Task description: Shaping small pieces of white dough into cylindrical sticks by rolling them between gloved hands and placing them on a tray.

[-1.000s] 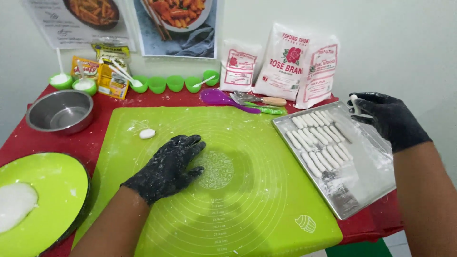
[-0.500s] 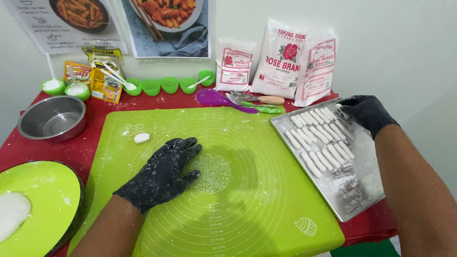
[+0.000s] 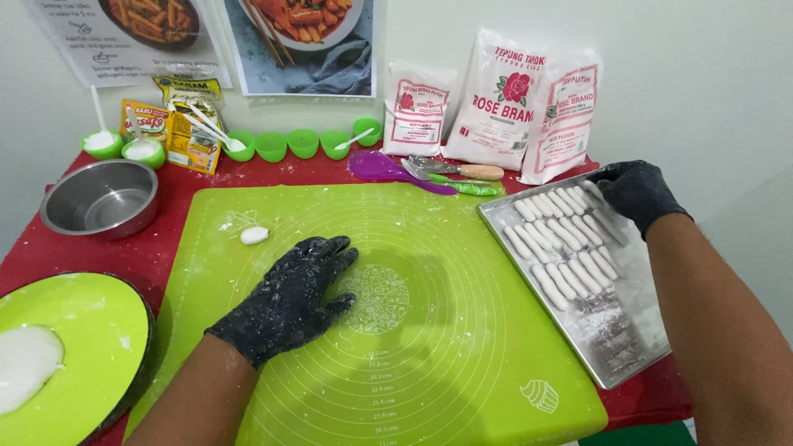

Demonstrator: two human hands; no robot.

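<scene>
The right hand (image 3: 632, 192) reaches the far corner of the metal tray (image 3: 628, 363), its grip pinched on a dough stick (image 3: 596, 192); lay it parallel beside the rows. The left hand (image 3: 289, 299) rests flat, fingers spread, on the green mat (image 3: 446, 363)

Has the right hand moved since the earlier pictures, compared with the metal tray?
Yes. The right hand has come down and inward, from beyond the far right corner of the metal tray to over the dough sticks there.
</scene>
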